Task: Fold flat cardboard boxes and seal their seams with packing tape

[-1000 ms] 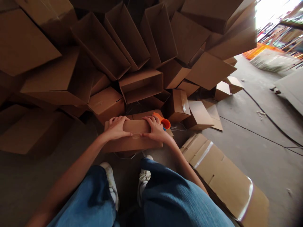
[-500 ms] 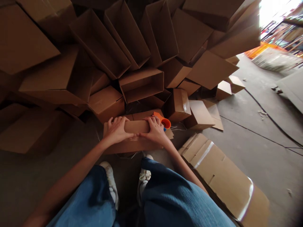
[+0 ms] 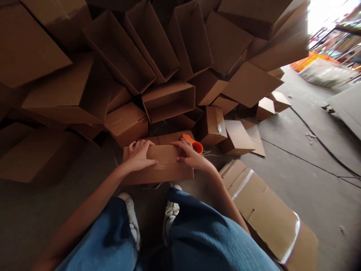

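Note:
A brown cardboard box [image 3: 166, 167] lies on the concrete floor in front of my knees. My left hand [image 3: 138, 154] rests on its left end with fingers curled over the far edge. My right hand [image 3: 191, 155] lies flat and open on the right part of the top. Just beyond the right fingers sits an orange tape dispenser [image 3: 193, 143], touching the box's far right corner.
A tall heap of empty cardboard boxes [image 3: 166, 99] fills the space ahead and to the left. Flattened taped cartons [image 3: 267, 210] lie on the floor at my right. A dark cable [image 3: 318, 137] crosses the grey floor. My white shoes [image 3: 172, 212] stand below the box.
The two hands were close together pressing the middle of the box top. My right hand has slid to the right and opened flat; the left has barely moved.

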Tool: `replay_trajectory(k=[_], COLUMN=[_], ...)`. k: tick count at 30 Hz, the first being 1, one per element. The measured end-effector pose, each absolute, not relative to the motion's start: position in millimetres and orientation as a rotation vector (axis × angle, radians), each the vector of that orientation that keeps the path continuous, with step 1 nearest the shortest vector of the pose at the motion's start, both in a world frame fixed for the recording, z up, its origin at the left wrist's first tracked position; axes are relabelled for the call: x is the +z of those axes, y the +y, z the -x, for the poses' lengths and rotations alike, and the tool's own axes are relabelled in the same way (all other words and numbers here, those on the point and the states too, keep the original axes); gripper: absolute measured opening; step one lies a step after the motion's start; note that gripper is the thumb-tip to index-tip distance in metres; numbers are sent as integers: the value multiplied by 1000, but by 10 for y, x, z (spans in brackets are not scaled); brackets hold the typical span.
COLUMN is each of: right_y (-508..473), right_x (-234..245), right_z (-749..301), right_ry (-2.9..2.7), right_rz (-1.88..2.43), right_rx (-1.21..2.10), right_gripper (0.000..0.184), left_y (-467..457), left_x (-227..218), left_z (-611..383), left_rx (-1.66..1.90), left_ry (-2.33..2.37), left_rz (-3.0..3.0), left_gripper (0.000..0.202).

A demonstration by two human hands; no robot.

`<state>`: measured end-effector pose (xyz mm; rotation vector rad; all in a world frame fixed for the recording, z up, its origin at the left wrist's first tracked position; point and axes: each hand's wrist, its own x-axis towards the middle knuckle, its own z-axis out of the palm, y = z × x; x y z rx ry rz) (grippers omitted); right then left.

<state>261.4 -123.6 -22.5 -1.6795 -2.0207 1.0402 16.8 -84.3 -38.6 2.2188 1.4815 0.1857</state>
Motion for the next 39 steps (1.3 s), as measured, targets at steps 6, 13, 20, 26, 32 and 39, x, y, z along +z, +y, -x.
replay_trajectory(k=[6,13,20,26,32,39], right_y=[-1216,-1205,-1200,-1230,-1291,-1344], right_x=[-290,-337,-410,-407,-384,-357], right_z=[-2648,-2687,-2621,-2510,-2363,-2209], right_ry=[-1979,-1960,-1928,-1882,-1889,-1872], right_rz=[1633,1556,1577,1708,1828,1983], right_rx=[985,999,881,786,652,495], right_gripper=[63,57,54,54,50,57], left_y=[-832,-853,-855,-863,-865,-860], left_x=[-378,-376,-349,-347,-369,-374], left_z=[-168,-180,-191,-196,-199,-202], left_rx=[179,177,147,134,157,173], left_ry=[1487,1505,1516,1531,1537,1534], left_rz=[-2219,-2231,-2220,-2219,-2233,-2238], left_gripper=[53,53,54,53,53,51])
